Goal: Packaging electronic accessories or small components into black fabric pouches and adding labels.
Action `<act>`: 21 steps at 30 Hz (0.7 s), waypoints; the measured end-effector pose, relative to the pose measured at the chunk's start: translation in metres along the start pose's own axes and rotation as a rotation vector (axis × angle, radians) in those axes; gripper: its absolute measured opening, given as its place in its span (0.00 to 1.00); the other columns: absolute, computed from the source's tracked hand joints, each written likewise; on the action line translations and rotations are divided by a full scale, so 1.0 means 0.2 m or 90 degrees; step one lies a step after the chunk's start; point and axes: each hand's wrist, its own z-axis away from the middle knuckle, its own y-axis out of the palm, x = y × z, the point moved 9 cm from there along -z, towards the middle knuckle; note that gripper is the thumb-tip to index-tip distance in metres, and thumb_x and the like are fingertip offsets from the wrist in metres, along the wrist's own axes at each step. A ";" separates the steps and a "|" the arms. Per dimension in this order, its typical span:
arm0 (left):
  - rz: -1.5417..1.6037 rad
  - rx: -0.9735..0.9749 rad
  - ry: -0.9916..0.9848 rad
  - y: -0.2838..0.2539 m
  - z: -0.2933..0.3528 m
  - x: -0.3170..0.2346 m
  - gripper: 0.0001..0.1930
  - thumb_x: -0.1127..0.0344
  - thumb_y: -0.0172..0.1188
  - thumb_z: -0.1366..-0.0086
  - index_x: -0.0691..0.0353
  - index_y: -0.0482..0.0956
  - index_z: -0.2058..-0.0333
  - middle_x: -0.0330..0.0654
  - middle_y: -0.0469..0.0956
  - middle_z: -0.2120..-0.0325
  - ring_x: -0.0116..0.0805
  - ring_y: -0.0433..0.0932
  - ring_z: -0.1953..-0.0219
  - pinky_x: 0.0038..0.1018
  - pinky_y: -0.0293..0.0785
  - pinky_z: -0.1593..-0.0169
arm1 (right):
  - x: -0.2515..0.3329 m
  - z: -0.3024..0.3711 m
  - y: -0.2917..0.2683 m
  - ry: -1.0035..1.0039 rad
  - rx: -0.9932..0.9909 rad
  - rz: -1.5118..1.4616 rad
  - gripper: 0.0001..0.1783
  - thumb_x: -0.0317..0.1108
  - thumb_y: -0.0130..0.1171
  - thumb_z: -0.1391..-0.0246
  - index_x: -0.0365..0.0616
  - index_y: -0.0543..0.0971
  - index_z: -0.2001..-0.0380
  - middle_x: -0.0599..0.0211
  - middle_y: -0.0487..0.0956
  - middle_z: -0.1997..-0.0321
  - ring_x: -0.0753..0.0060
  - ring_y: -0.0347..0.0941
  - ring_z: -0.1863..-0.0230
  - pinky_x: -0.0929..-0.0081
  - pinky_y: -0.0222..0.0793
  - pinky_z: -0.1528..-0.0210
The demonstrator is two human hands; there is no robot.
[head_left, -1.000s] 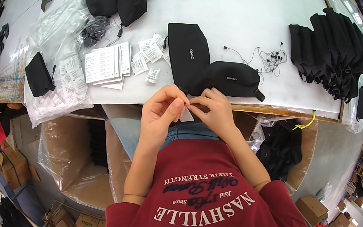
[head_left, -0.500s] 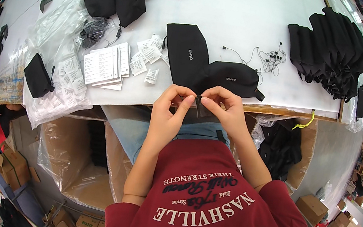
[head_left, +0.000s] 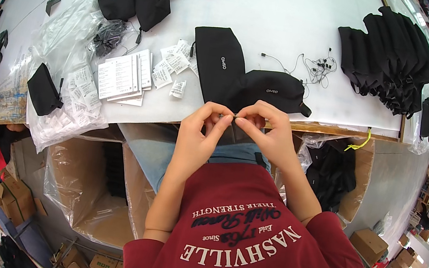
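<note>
My left hand (head_left: 202, 132) and my right hand (head_left: 269, 134) meet at the table's front edge. On each, thumb and forefinger are pinched together, and the fingertips almost touch. Between them is a tiny dark bit, too small to name and mostly covered by the fingers. Just beyond my hands lie two black fabric pouches: one (head_left: 220, 51) stands lengthwise to the left, the other (head_left: 273, 91) lies crosswise to the right with a small tab at its end. Both have a small pale mark on the front.
Thin black tag cords (head_left: 319, 71) lie tangled beyond the right pouch. Stacked black pouches (head_left: 386, 60) fill the far right. To the left are white printed cards (head_left: 120, 76), small white packets (head_left: 174, 59) and clear plastic bags (head_left: 66, 29). Lined cartons (head_left: 91, 182) stand below the table.
My fingertips have come slightly closer together and now cover more of the small dark bit between them. The pouches lie as before.
</note>
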 end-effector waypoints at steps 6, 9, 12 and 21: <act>0.307 0.244 -0.131 0.09 0.02 0.08 0.09 0.69 0.60 0.37 0.62 0.71 0.60 0.30 0.66 0.80 0.16 0.64 0.77 0.15 0.63 0.72 | 0.06 0.02 0.05 -0.022 0.133 -0.067 0.04 0.27 0.64 0.53 0.40 0.80 0.73 0.74 0.71 0.77 0.83 0.61 0.77 0.83 0.55 0.73; 0.317 0.273 -0.136 0.10 0.03 0.10 0.10 0.69 0.61 0.37 0.62 0.70 0.60 0.30 0.66 0.80 0.16 0.65 0.77 0.15 0.64 0.72 | 0.06 0.03 0.07 -0.009 0.149 -0.064 0.04 0.27 0.64 0.53 0.40 0.80 0.73 0.74 0.72 0.77 0.83 0.61 0.77 0.83 0.55 0.73; 0.303 0.258 -0.149 0.09 0.04 0.12 0.09 0.68 0.61 0.38 0.62 0.72 0.63 0.30 0.67 0.80 0.16 0.64 0.78 0.16 0.63 0.72 | 0.05 0.01 0.07 0.000 0.158 -0.056 0.03 0.27 0.64 0.53 0.41 0.80 0.73 0.73 0.73 0.77 0.83 0.62 0.76 0.83 0.56 0.73; -0.106 0.275 -0.027 0.24 0.13 0.06 0.07 0.68 0.62 0.41 0.65 0.76 0.71 0.38 0.71 0.83 0.25 0.66 0.81 0.22 0.62 0.75 | 0.07 -0.24 0.14 -0.207 -0.104 0.390 0.19 0.41 0.67 0.59 0.46 0.78 0.63 0.67 0.73 0.59 0.60 0.65 0.52 0.64 0.60 0.49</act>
